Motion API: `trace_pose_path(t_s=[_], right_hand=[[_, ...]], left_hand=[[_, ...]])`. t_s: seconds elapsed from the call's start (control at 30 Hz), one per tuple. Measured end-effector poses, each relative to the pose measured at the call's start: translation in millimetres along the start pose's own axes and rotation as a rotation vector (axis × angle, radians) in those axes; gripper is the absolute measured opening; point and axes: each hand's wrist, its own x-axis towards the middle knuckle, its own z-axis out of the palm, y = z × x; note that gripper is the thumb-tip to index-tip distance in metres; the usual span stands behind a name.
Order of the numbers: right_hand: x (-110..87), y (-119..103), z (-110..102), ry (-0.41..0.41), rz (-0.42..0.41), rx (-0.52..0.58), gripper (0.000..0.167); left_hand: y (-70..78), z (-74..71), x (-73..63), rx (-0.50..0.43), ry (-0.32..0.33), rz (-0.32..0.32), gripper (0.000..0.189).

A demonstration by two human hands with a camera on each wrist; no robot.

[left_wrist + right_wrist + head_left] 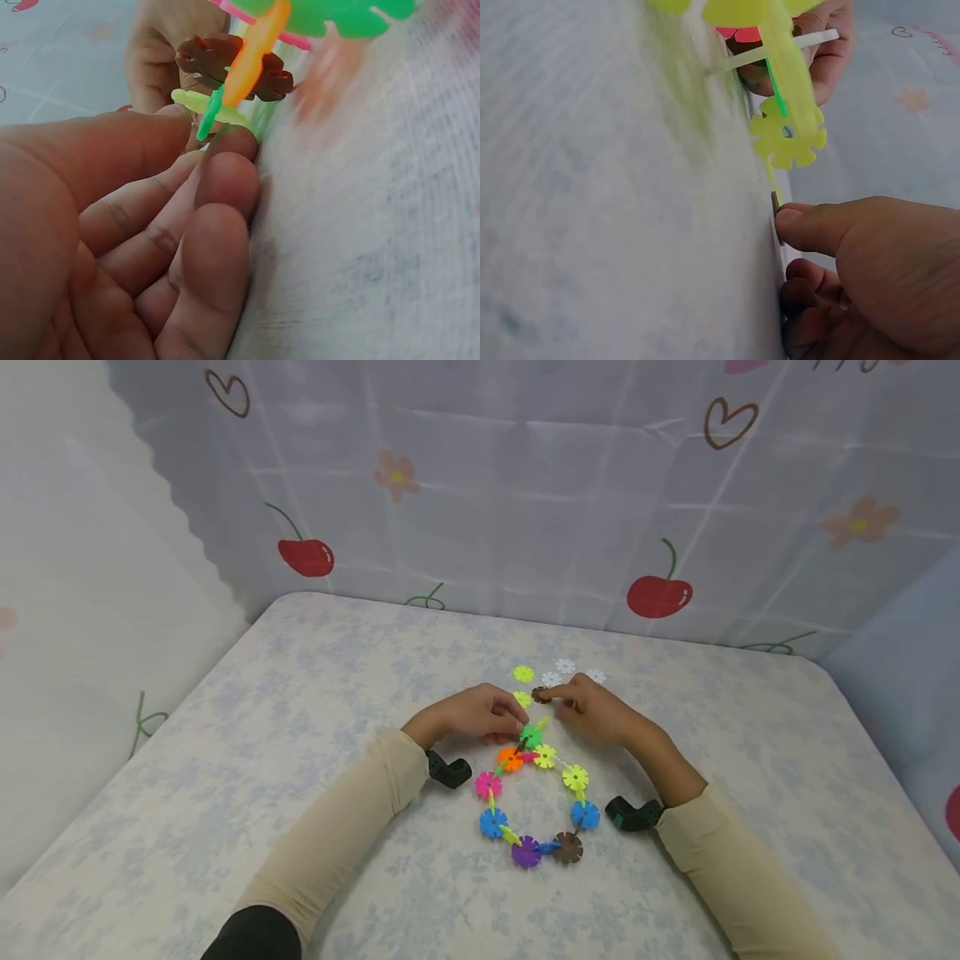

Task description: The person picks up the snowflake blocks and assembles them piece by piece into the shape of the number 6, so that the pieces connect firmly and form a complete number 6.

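A ring of linked notched plastic discs lies between my hands, with the blue disc (585,815) and purple disc (527,852) on its near side. My left hand (483,712) pinches the green disc (531,737) at the far end of the ring, beside the orange disc (511,759). A yellow disc (196,102) sticks out from that green one. My right hand (600,712) touches a loose brown disc (537,695) with one fingertip; this disc lies flat. Its other fingers are bent beneath the palm, as the right wrist view shows.
Loose yellow discs (523,673) and several white discs (565,666) lie beyond my hands. The patterned tabletop (315,693) runs back to a hanging cloth (487,527) with cherries and hearts. Black wrist devices (633,814) sit low beside the ring.
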Motion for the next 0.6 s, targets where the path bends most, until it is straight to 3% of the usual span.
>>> trace_pose_path(t_s=[0.17,0.33,0.4,0.6], right_hand=[[-3.5,0.6,-0.7,0.038,0.058,-0.003,0.005],[-5.9,-2.3,-2.2,0.044,0.119,0.012,0.018],[-6.8,-3.6,-2.4,0.056,0.166,0.03,0.014],[-10.3,-6.1,-0.2,0.113,0.338,0.266,0.004]], left_hand=[[-2.8,2.4,1.9,-0.021,0.017,-0.003,0.022],[-3.6,4.2,2.4,-0.016,0.043,0.004,0.021],[-3.4,5.0,2.3,-0.014,0.052,0.012,0.02],[-4.3,7.7,1.8,-0.01,0.059,0.026,0.018]])
